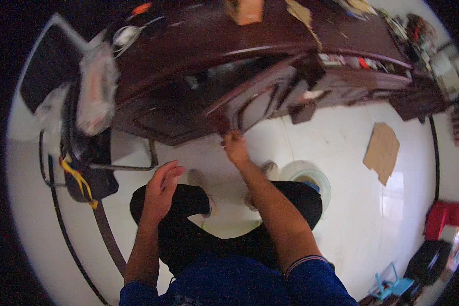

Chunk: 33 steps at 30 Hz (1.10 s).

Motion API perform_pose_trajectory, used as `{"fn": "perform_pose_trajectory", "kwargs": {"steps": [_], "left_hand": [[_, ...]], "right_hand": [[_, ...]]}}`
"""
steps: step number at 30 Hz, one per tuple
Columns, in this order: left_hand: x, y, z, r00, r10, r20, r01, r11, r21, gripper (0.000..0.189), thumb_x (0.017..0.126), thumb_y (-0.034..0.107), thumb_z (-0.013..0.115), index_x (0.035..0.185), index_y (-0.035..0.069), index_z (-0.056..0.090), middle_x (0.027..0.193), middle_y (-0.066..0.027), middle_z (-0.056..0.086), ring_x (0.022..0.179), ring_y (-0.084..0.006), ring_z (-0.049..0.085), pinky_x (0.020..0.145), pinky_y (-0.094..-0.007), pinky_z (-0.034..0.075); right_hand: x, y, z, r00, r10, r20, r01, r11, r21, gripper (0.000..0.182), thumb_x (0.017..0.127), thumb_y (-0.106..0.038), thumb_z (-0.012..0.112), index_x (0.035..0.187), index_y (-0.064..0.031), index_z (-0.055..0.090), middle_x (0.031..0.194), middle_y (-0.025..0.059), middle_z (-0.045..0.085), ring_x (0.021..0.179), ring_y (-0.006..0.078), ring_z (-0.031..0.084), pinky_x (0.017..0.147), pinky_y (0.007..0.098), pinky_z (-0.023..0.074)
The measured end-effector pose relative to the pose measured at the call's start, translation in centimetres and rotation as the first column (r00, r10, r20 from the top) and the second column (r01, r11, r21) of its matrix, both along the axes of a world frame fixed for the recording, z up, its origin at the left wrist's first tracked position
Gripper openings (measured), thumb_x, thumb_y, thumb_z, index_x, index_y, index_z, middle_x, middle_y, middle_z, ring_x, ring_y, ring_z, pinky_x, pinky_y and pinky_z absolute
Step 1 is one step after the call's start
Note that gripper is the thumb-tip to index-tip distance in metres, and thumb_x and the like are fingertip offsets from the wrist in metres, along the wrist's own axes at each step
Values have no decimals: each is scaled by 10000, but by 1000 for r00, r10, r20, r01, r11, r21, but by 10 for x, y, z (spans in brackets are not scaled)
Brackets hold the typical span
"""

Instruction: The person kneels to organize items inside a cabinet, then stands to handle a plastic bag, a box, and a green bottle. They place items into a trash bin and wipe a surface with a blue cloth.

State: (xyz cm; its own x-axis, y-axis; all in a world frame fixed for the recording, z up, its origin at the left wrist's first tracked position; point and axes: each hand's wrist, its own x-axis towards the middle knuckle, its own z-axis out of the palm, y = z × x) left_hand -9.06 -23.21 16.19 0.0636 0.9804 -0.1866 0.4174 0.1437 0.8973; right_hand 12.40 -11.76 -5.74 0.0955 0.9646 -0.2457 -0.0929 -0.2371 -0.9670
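My right hand (236, 147) reaches forward, with its fingers curled at the near lower corner of a dark red-brown wooden cabinet door (256, 109). That door stands swung outward, and the dark inside of the cabinet (210, 78) shows behind it. Motion blur hides exactly how the fingertips meet the wood. Above my left knee, my left hand (163, 187) is held up with nothing in it, fingers slightly apart. A second panelled door (160, 120) lies further left, below the same long desk top (199, 34).
An extended drawer (367, 65) holds small items at right. A clear bucket (310, 176) stands beside my right knee, and torn cardboard (382, 153) lies on the white floor. At left, a black chair (88, 172) carries a yellow strap; a plastic-wrapped package (96, 90) is above it.
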Motion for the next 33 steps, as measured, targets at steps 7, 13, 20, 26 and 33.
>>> {"fn": "perform_pose_trajectory", "kwargs": {"steps": [7,13,20,26,33], "left_hand": [[-89,-23,-3,948,270,-167,-206,924,322,288,958,55,527,1239,-2,553,1169,-151,658,1110,-228,625,998,-361,458],[-130,-64,-24,861,448,-241,-350,866,358,217,913,29,582,1127,-4,602,1076,-143,671,1021,-262,652,918,-348,496],[-146,-45,-31,867,467,-175,-414,869,270,224,903,36,595,1125,8,605,1051,-141,686,999,-277,665,887,-354,511],[-163,-50,-34,837,498,-229,-427,854,296,240,901,56,612,1137,14,598,1042,-136,693,977,-263,674,837,-344,530],[-162,-45,-38,842,516,-156,-455,835,309,234,913,75,613,1137,11,596,994,-126,707,937,-259,685,785,-342,540]], "right_hand": [[29,100,-84,786,-7,618,-265,900,346,314,1023,-332,452,1048,-55,598,737,74,635,576,169,583,507,305,469],[-22,85,-30,969,199,145,-183,976,-117,460,973,-530,508,1126,-102,582,724,79,657,515,140,580,414,269,427],[-10,84,-9,989,59,138,-56,998,-24,449,982,-534,489,1075,-103,576,711,79,649,509,133,572,417,257,412],[-24,92,-31,973,227,30,-222,967,-125,379,982,-465,506,1062,-101,576,697,95,636,495,164,554,421,292,403],[-22,92,-28,975,165,149,-130,967,-221,307,980,-391,482,1039,-95,540,770,105,644,512,180,559,413,304,401]]}}
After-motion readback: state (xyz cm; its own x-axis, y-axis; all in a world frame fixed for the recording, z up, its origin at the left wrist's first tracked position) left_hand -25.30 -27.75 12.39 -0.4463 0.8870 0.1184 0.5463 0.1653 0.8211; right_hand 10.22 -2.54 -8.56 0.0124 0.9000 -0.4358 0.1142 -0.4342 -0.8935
